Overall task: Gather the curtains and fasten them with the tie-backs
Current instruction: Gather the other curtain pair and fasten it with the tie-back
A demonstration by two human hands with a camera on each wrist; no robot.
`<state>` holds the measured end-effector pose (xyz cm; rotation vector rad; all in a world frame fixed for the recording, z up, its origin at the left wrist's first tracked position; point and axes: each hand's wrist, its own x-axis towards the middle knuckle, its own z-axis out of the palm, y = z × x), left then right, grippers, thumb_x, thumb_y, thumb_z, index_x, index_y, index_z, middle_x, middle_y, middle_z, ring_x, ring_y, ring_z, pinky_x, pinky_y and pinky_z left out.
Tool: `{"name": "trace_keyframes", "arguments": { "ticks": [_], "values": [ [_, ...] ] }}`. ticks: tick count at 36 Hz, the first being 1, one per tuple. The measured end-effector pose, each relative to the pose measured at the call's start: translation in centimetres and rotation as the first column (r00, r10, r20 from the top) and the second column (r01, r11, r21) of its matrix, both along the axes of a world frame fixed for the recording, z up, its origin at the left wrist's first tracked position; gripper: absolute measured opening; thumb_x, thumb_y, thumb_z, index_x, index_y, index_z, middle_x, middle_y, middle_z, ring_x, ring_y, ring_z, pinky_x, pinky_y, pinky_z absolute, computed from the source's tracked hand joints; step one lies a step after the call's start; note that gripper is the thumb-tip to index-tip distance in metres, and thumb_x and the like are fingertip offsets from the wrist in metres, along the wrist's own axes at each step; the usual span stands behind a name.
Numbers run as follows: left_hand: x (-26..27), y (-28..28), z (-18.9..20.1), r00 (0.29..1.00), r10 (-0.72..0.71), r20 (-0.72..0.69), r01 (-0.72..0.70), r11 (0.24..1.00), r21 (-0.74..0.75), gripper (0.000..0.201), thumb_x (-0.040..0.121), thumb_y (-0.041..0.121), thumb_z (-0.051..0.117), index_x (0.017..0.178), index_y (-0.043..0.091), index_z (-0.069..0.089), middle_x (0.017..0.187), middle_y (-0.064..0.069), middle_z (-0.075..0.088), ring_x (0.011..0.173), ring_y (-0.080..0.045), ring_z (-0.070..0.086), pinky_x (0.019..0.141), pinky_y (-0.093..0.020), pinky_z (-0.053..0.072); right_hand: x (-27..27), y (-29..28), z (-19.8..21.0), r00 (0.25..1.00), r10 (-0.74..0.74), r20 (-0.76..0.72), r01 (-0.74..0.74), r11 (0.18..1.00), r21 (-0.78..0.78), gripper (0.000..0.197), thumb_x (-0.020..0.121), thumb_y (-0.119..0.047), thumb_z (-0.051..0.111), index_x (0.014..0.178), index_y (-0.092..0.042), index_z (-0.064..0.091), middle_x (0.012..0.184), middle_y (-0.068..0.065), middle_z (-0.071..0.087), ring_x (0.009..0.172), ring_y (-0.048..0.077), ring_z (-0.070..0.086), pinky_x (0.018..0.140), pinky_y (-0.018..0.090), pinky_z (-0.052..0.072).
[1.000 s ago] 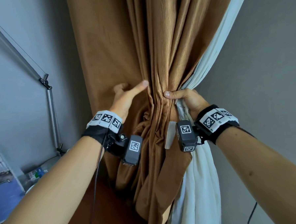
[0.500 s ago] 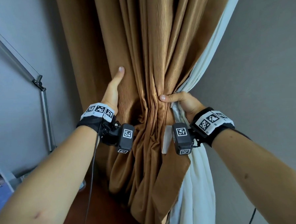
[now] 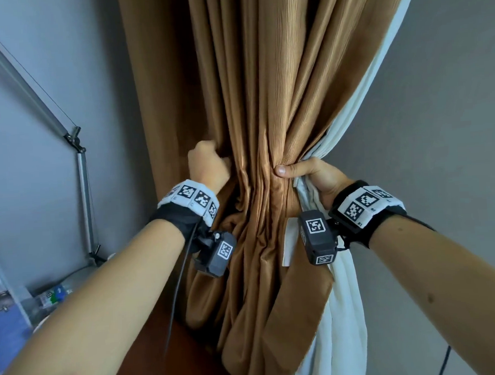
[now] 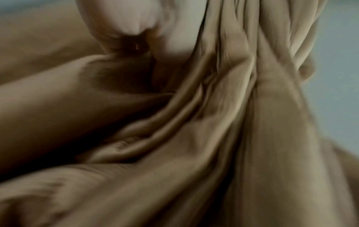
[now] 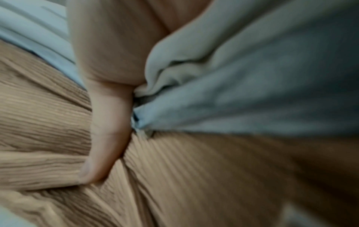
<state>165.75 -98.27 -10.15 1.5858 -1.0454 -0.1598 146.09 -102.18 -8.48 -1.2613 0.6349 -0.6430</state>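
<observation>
Brown curtain (image 3: pixel 266 129) bunched between left hand (image 3: pixel 208 166) and right hand (image 3: pixel 311 175) grips.

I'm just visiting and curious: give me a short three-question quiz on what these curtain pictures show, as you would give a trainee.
1. True or false: the right hand holds both the brown curtain and the white curtain.
2. What is the left hand doing? A) hanging open away from the fabric B) gripping a fold of the brown curtain C) holding the lamp arm
3. Fill in: a tie-back around the gathered fabric is ___ in these views.

Key
1. True: its thumb presses the brown pleats while white fabric bunches in its grip.
2. B
3. not visible
</observation>
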Motion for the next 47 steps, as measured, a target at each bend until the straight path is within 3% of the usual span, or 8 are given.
{"name": "trace_keyframes", "arguments": {
  "ticks": [4, 7, 12, 16, 21, 31, 38, 47],
  "values": [
    [-1.9, -0.6, 1.1, 0.937, -0.114, -0.330, 0.123, 0.992, 0.006, 0.033, 0.099, 0.008, 0.034, 0.095, 0.000, 0.066, 0.107, -0.018, 0.068, 0.097, -0.031, 0.063, 0.091, -0.038, 0.052, 0.4, 0.6, -0.1, 0.999, -0.005, -0.039, 0.005, 1.000, -0.005, 0.036, 0.069, -0.002, 0.069, 0.105, 0.005, 0.070, 0.093, 0.023, 0.072, 0.082, 0.034, 0.071, 0.075, 0.049, 0.058],
    [-3.6, 0.7, 1.2, 0.796, -0.330, -0.508, 0.328, 0.940, -0.098, 0.028, 0.100, 0.012, 0.042, 0.085, 0.007, 0.065, 0.085, -0.013, 0.071, 0.082, -0.026, 0.068, 0.073, -0.030, 0.058, 0.4, 0.3, -0.2, 0.995, -0.098, -0.027, 0.097, 0.995, -0.029, 0.054, 0.064, -0.003, 0.075, 0.116, 0.009, 0.062, 0.097, 0.024, 0.070, 0.085, 0.035, 0.071, 0.075, 0.046, 0.057],
    [-3.4, 2.4, 1.1, 0.359, -0.672, -0.647, 0.675, 0.666, -0.317, 0.080, 0.089, 0.066, 0.047, 0.135, 0.001, 0.053, 0.129, -0.020, 0.064, 0.121, -0.031, 0.061, 0.108, -0.047, 0.043, 0.4, -0.5, -0.2, 0.981, -0.196, -0.018, 0.194, 0.979, -0.058, 0.083, 0.044, -0.014, 0.092, 0.118, 0.009, 0.061, 0.116, 0.028, 0.065, 0.104, 0.040, 0.066, 0.094, 0.056, 0.050],
    [-4.8, 2.5, 1.1, 0.657, -0.608, -0.446, 0.657, 0.752, -0.055, 0.090, 0.069, 0.040, 0.085, 0.141, 0.004, 0.045, 0.138, -0.009, 0.058, 0.124, -0.008, 0.051, 0.118, -0.039, 0.029, 1.2, -0.7, -0.4, 0.978, -0.204, -0.043, 0.198, 0.974, -0.106, 0.079, 0.051, -0.020, 0.087, 0.121, 0.005, 0.060, 0.119, 0.026, 0.065, 0.106, 0.035, 0.066, 0.098, 0.053, 0.049],
    [-5.1, 0.7, -0.5, 0.862, -0.461, -0.212, 0.470, 0.883, -0.006, 0.101, 0.037, 0.032, 0.096, 0.127, 0.013, 0.054, 0.114, 0.000, 0.070, 0.109, -0.013, 0.066, 0.100, -0.037, 0.052, 1.3, 0.5, 0.2, 0.990, -0.142, -0.026, 0.138, 0.983, -0.117, 0.061, 0.060, -0.012, 0.081, 0.116, 0.006, 0.064, 0.115, 0.023, 0.068, 0.106, 0.035, 0.067, 0.093, 0.043, 0.054],
    [-4.8, 0.3, -0.4, 0.804, -0.484, -0.344, 0.523, 0.852, 0.023, 0.117, 0.023, 0.046, 0.100, 0.126, 0.009, 0.057, 0.117, -0.004, 0.070, 0.111, -0.016, 0.066, 0.103, -0.038, 0.050, -0.2, -0.2, 1.1, 0.979, -0.087, -0.182, 0.076, 0.995, -0.069, 0.045, 0.058, -0.015, 0.079, 0.091, 0.013, 0.067, 0.093, 0.029, 0.066, 0.081, 0.033, 0.065, 0.088, 0.041, 0.055],
    [-3.1, 3.0, 1.8, 0.681, -0.554, -0.478, 0.623, 0.782, -0.019, 0.073, 0.067, 0.035, 0.089, 0.121, -0.002, 0.056, 0.111, -0.008, 0.073, 0.106, -0.017, 0.070, 0.097, -0.037, 0.052, -0.7, 0.4, 1.4, 0.988, -0.073, -0.134, 0.074, 0.997, 0.004, 0.042, 0.075, -0.005, 0.067, 0.115, 0.007, 0.065, 0.112, 0.030, 0.063, 0.101, 0.042, 0.062, 0.095, 0.061, 0.047],
    [0.7, 1.7, 3.4, 0.758, -0.347, -0.552, 0.355, 0.930, -0.096, 0.078, 0.082, 0.063, 0.066, 0.139, 0.012, 0.051, 0.133, -0.006, 0.060, 0.120, -0.018, 0.058, 0.106, -0.042, 0.045, -1.5, -2.1, 2.0, 0.981, -0.001, -0.192, 0.007, 1.000, 0.029, 0.016, 0.065, -0.004, 0.067, 0.078, 0.003, 0.074, 0.072, 0.019, 0.071, 0.065, 0.032, 0.069, 0.074, 0.048, 0.059]
  ]
}}
